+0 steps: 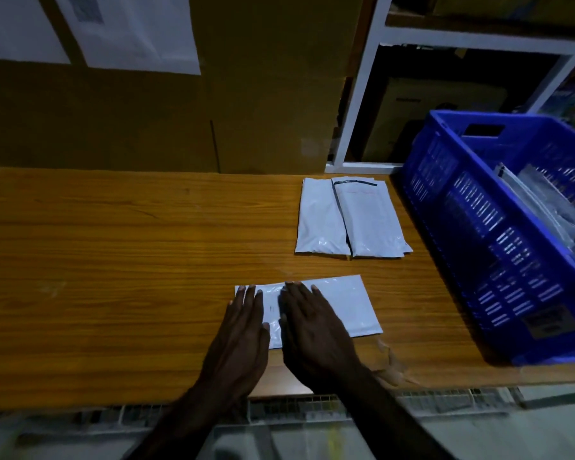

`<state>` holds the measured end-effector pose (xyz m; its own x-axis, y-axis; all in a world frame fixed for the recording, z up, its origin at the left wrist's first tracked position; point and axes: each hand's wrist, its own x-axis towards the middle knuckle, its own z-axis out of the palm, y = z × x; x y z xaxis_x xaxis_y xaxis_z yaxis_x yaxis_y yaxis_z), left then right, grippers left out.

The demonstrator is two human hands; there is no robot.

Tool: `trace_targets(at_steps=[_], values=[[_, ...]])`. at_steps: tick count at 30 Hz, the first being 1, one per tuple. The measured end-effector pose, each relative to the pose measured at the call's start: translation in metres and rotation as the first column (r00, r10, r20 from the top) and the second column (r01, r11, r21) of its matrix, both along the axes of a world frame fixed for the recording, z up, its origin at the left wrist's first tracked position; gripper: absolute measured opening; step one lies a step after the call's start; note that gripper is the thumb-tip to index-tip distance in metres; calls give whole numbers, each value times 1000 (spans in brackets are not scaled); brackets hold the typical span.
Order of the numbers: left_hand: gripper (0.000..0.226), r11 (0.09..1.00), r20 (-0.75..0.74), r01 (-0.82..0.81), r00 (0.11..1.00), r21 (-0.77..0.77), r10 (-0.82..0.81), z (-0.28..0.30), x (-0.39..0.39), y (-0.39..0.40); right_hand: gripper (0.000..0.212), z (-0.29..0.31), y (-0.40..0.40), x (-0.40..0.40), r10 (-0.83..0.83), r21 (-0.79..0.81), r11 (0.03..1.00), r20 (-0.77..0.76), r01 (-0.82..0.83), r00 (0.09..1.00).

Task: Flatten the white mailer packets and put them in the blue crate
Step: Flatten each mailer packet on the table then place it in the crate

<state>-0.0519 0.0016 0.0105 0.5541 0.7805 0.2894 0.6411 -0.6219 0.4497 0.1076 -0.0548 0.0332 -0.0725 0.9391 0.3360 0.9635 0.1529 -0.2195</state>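
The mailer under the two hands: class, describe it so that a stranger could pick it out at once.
Start at the wooden table with the blue crate at its right end. The mailer lies near the front edge, lengthwise across. Unlike the packets farther back, it lies alone, with the left hand and right hand pressed flat on it.

No text can be read here. The label on the blue crate [549, 322], the sheets on the cardboard wall [140, 31] and the small mark on the near mailer packet [342, 307] are too blurred.

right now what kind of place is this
Probably a packing or storeroom: white mailers lie on a wooden table, a blue crate holds more, and shelves stand behind.
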Motion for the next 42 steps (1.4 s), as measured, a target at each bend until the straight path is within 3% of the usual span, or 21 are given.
trace_targets(at_steps=[5,16,21,25,39,42], values=[[54,999,-30,-46,998,13,47,-9,8,6,58,-16,16,-7,90,-57,994,-15,-91,996],[62,992,-243,-24,969,123,54,-13,6,5,48,-35,19,-7,79,3,997,-30,-79,996],[57,992,-193,-56,978,116,77,-2,13,5,50,-25,17,-6,57,-11,998,-89,-58,994],[52,994,-140,-62,987,95,75,-1,26,3,52,-24,8,4,-7,-22,1000,-38,6,999],[54,996,-291,-22,956,88,47,-17,25,5,54,-33,4,8,20,-70,997,-33,-22,999],[56,997,-316,-28,947,78,51,-10,28,8,54,-24,8,11,4,-95,995,-102,-14,995]])
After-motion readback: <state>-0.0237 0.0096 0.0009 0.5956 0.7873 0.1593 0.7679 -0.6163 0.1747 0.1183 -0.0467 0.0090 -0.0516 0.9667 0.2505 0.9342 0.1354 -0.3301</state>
